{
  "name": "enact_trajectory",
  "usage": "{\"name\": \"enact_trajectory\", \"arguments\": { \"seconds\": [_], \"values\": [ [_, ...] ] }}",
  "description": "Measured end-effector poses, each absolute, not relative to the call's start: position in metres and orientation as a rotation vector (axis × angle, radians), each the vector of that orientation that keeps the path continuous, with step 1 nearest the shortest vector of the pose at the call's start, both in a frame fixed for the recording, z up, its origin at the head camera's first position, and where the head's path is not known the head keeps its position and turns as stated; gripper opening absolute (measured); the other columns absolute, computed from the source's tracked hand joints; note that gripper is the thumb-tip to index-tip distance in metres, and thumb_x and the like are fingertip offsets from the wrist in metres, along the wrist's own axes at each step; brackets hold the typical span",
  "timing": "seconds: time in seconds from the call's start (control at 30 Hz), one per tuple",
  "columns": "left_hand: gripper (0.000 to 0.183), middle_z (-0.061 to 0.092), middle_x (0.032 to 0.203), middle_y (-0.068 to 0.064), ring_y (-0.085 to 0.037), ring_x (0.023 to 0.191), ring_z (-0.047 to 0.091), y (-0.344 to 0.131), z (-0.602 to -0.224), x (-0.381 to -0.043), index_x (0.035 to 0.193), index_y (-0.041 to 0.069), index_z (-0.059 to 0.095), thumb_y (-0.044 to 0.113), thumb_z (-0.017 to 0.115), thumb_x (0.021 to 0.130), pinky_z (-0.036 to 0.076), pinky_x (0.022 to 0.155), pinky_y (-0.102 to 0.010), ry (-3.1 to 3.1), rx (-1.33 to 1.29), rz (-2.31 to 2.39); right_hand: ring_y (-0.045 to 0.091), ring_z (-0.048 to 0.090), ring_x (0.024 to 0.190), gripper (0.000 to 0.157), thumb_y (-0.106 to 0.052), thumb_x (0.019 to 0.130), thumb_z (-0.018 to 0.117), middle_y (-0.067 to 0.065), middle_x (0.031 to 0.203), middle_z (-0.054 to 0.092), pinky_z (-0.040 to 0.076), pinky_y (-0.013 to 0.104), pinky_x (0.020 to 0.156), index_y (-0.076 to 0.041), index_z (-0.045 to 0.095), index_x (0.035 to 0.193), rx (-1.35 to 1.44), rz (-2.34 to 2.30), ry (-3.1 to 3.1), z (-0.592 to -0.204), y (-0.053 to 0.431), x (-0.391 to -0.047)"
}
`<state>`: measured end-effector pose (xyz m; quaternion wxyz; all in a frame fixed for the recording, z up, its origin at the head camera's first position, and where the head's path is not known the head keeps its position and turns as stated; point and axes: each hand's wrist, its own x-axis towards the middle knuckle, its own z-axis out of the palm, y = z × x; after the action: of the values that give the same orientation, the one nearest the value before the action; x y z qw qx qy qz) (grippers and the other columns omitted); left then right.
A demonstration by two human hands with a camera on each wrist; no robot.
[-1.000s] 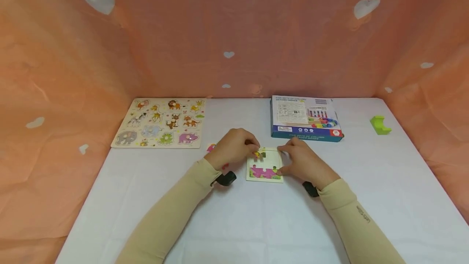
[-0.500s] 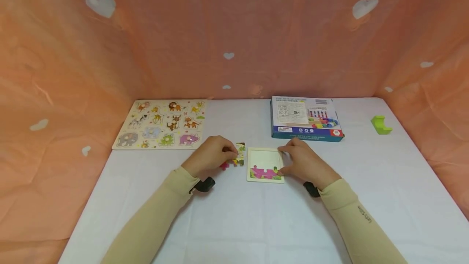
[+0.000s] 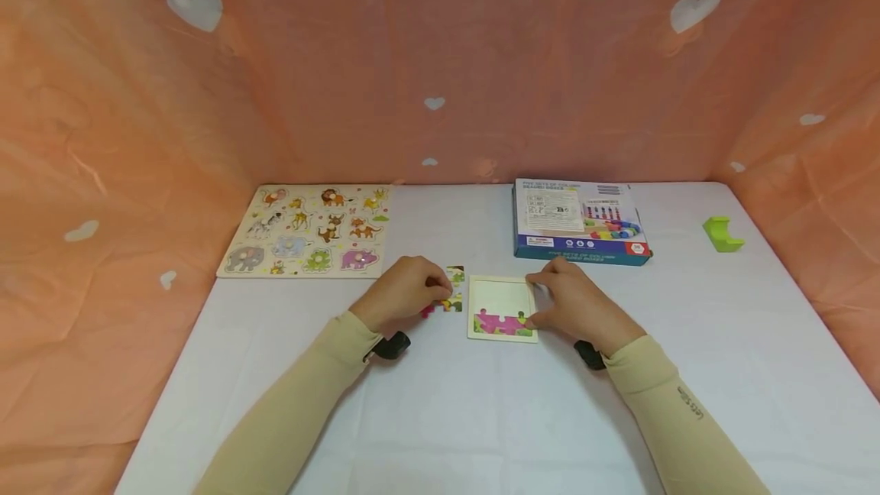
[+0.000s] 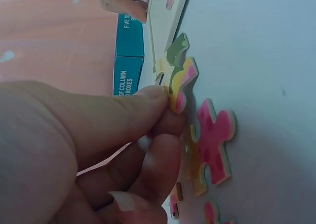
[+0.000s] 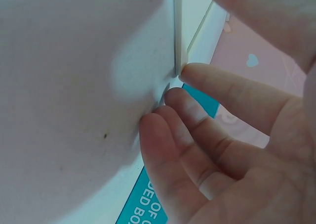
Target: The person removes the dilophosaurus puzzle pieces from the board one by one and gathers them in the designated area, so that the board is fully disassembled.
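Note:
My left hand is just left of a square puzzle tray, and its thumb and index finger pinch a yellow, green and pink jigsaw piece. A loose pink and yellow jigsaw piece lies beside it, with another pink piece partly cut off by the view. Pink and green pieces line the tray's near side, while its pale floor shows behind them. On the right rim, my right hand touches the tray with thumb and index fingertip. Its other fingers lie loosely bent beside the tray.
An animal peg puzzle board lies at the back left. Behind the tray sits a flat blue and white toy box, and a green block is at the far right. An orange curtain rises behind the white tabletop.
From above the tray, my left hand has moved left with the yellow-green jigsaw piece, to the loose pieces. My right hand stays at the tray's right rim.

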<state>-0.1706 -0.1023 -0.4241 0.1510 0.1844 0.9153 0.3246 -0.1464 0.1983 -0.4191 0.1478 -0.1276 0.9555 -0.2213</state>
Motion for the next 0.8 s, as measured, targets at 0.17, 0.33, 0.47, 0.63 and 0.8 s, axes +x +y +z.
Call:
{"name": "enact_trajectory", "arguments": {
  "seconds": [0.17, 0.33, 0.47, 0.63, 0.8],
  "values": [
    [0.009, 0.078, 0.097, 0.001, -0.013, 0.085, 0.062, -0.1017, -0.4240, -0.1698, 0.100, 0.014, 0.086, 0.017, 0.077, 0.101, 0.054, 0.080, -0.029, 2.651, 0.536, 0.915, 0.030, 0.056, 0.114, 0.076, -0.030, 0.081, 0.097, 0.016, 0.129, 0.059, 0.055, 0.051, 0.104, -0.004, 0.067, 0.145, -0.364, -0.644, 2.745, -0.4195, 0.1987, -0.1466],
    [0.009, 0.078, 0.095, 0.001, -0.012, 0.084, 0.062, -0.1020, -0.4229, -0.1693, 0.100, 0.013, 0.085, 0.017, 0.077, 0.101, 0.054, 0.079, -0.029, 2.660, 0.558, 0.910, 0.030, 0.056, 0.114, 0.075, -0.030, 0.081, 0.097, 0.016, 0.129, 0.060, 0.056, 0.051, 0.103, -0.004, 0.067, 0.145, -0.378, -0.642, 2.751, -0.4197, 0.1990, -0.1462],
    [0.009, 0.077, 0.092, 0.002, -0.011, 0.081, 0.063, -0.1024, -0.4230, -0.1698, 0.100, 0.013, 0.085, 0.017, 0.077, 0.100, 0.054, 0.077, -0.028, 2.662, 0.559, 0.908, 0.031, 0.057, 0.113, 0.076, -0.030, 0.081, 0.098, 0.017, 0.129, 0.060, 0.056, 0.051, 0.103, -0.004, 0.067, 0.145, -0.377, -0.641, 2.749, -0.4191, 0.1991, -0.1462],
    [0.009, 0.077, 0.090, 0.003, -0.010, 0.079, 0.063, -0.1031, -0.4239, -0.1710, 0.099, 0.014, 0.085, 0.017, 0.077, 0.100, 0.054, 0.077, -0.027, 2.676, 0.563, 0.901, 0.031, 0.056, 0.115, 0.076, -0.030, 0.081, 0.097, 0.017, 0.130, 0.059, 0.056, 0.052, 0.104, -0.004, 0.067, 0.145, -0.367, -0.639, 2.742, -0.4181, 0.1986, -0.1461],
    [0.009, 0.077, 0.090, 0.002, -0.010, 0.080, 0.063, -0.1041, -0.4238, -0.1717, 0.099, 0.014, 0.085, 0.016, 0.076, 0.099, 0.053, 0.077, -0.027, 2.684, 0.576, 0.900, 0.031, 0.056, 0.115, 0.077, -0.031, 0.081, 0.097, 0.017, 0.131, 0.059, 0.056, 0.051, 0.104, -0.004, 0.066, 0.146, -0.358, -0.632, 2.739, -0.4182, 0.1981, -0.1467]
  ]
}}
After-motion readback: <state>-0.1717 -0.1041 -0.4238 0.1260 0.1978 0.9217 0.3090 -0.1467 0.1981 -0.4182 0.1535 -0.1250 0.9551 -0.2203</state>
